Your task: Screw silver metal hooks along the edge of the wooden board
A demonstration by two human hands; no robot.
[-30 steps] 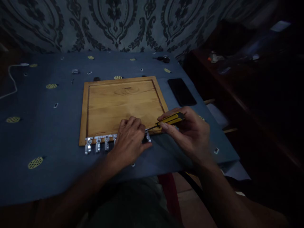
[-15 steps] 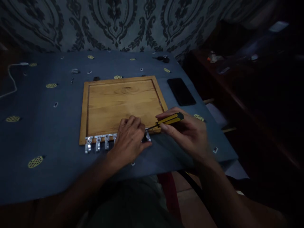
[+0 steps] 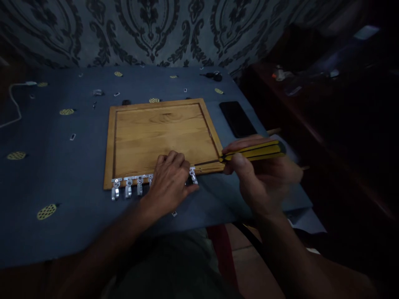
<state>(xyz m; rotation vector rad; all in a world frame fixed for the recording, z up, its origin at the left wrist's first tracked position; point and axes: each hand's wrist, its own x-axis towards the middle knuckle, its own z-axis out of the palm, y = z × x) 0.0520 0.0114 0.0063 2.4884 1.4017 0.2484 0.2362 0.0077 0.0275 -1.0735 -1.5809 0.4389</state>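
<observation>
My left hand (image 3: 170, 176) presses down on the front edge of a framed wooden board (image 3: 162, 128), its fingers curled over a row of metal hooks. Silver hooks (image 3: 128, 187) show to the left of the hand, lined up along the board's edge. One more hook (image 3: 193, 176) shows at its right, by the thumb; those under the palm are hidden. In my right hand (image 3: 262, 174) is a yellow-and-black screwdriver (image 3: 255, 151), its shaft pointing left toward the board's front right part. The shaft's tip lies close to my left fingers.
A black phone (image 3: 237, 119) lies right of the board. Keys (image 3: 215, 76) rest at the back of the blue patterned tablecloth (image 3: 56, 166). Small metal bits (image 3: 97, 92) lie behind the board on the left, and a white cable (image 3: 18, 101) is at the far left.
My right hand has moved to the right and drawn the screwdriver back, so its handle lies farther from the hooks. My left hand has stayed in place.
</observation>
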